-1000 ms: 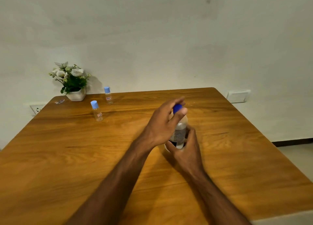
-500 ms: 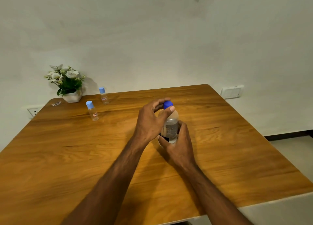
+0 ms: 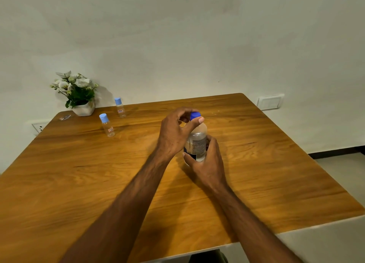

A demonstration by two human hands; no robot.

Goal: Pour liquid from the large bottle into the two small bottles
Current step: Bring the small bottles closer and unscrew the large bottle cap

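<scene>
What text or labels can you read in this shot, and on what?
No text is legible.
Large bottle: label of fine print, too blurred to read.
Near small bottle: red-and-white label, too small to read.
Far small bottle: the same kind of label, too small to read.

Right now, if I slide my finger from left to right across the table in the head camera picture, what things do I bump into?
Flower pot → nearer small bottle → farther small bottle → left hand, pinching the blue cap → big bottle, held by the right hand.
</scene>
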